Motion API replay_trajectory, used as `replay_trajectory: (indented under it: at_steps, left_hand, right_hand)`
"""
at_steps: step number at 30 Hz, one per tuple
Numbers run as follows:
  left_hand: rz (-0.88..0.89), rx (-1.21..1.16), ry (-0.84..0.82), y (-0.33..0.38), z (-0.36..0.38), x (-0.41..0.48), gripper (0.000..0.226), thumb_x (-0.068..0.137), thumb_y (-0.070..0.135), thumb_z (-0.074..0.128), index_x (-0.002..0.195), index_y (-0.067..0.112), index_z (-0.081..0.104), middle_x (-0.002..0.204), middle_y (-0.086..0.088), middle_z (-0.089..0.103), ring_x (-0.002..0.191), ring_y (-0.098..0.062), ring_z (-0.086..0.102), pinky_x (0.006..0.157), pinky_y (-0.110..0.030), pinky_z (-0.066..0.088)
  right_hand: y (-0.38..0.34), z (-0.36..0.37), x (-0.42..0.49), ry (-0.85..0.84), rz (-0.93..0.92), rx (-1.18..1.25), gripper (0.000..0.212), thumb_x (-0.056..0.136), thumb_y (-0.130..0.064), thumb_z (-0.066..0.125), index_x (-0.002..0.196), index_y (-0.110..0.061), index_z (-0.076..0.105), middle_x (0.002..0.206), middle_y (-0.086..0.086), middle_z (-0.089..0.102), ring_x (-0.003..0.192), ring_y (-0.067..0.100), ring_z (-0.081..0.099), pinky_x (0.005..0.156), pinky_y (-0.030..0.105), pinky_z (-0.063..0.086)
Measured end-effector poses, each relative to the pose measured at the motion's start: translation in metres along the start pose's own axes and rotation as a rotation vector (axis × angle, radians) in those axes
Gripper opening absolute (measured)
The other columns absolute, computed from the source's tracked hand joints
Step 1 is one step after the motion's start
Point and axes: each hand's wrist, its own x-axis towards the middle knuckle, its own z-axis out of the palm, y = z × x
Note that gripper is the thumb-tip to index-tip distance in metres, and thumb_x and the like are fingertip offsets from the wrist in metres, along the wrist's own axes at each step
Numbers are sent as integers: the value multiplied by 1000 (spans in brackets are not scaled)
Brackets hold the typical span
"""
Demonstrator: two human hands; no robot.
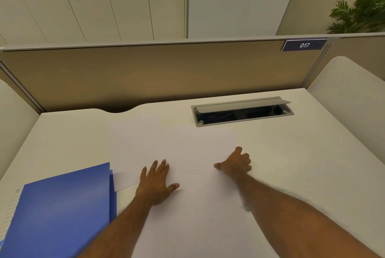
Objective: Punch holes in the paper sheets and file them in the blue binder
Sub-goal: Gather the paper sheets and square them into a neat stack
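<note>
White paper sheets (177, 149) lie spread over the middle of the white desk, hard to tell apart from its surface. My left hand (155, 183) rests flat on the sheets with its fingers spread. To the right, my right hand (236, 163) presses on the paper's right edge, fingers curled and thumb pointing left. The blue binder (62, 212) lies closed at the front left, with lined paper showing under its left edge. No hole punch is in view.
An open cable tray (241, 112) is sunk into the desk (302, 153) at the back right. A tan partition (145, 74) with a "017" sign (304, 45) closes off the back. White side panels stand left and right.
</note>
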Motion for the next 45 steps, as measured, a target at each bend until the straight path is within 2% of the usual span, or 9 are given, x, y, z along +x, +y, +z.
replay_trajectory:
  at_steps: [11,16,20,24,28,32,38,42,45]
  left_hand:
    - [20,-41,17,2,13,-3,85,89,65,32,153,17,0,161,4,-14,149,-15,-10,121,-47,-2]
    - [27,-51,39,1,13,-2,85,89,64,34,153,18,3,162,4,-10,150,-16,-6,121,-44,3]
    - [37,-48,79,-1,16,-2,83,88,65,34,153,20,7,162,5,-6,150,-16,-3,121,-42,4]
    - [57,-92,190,-2,16,-6,82,84,70,36,150,24,19,159,4,18,146,-16,17,118,-39,14]
    - [-70,-468,369,6,5,-7,83,81,75,35,145,22,30,149,0,36,137,-18,34,114,-41,25]
    - [-89,-775,426,9,-24,2,92,76,71,49,148,23,20,158,1,22,145,-18,23,117,-43,18]
    - [155,-884,179,23,-97,24,123,54,70,75,151,33,10,157,14,23,140,-6,26,113,-32,26]
    - [244,-902,92,35,-128,34,80,65,45,83,134,26,47,119,8,64,111,-10,58,105,-37,42]
    - [245,-1020,53,36,-128,32,42,75,33,78,114,18,68,107,4,71,100,-15,65,97,-41,50]
  right_hand:
    - [0,-8,17,-144,120,158,81,53,-46,88,119,-14,54,123,11,56,115,33,51,100,43,42]
    - [-2,-12,11,-154,67,620,75,58,-12,89,119,-11,45,124,12,55,104,29,54,91,39,50]
    - [-2,-30,5,-159,43,870,78,61,-3,87,127,-8,47,123,10,57,110,34,58,91,49,55]
    - [11,-46,-1,-199,-26,935,41,66,4,80,103,-4,64,108,16,70,89,32,68,75,43,59]
    - [20,-65,-7,-279,-294,839,34,76,0,73,106,-14,64,108,10,69,94,28,66,70,35,55]
    - [15,-101,-10,-396,-575,601,31,76,-2,74,101,-19,69,104,5,71,99,29,66,83,39,55]
    - [-20,-164,-12,-668,-785,308,29,75,-3,77,102,-12,73,101,9,75,90,24,71,81,33,58]
    - [-38,-189,-8,-714,-849,303,37,69,-5,82,104,-12,71,104,10,74,92,20,71,79,26,58]
    - [-41,-195,2,-620,-847,434,42,62,-7,85,101,-14,71,99,7,74,91,19,70,80,27,58]
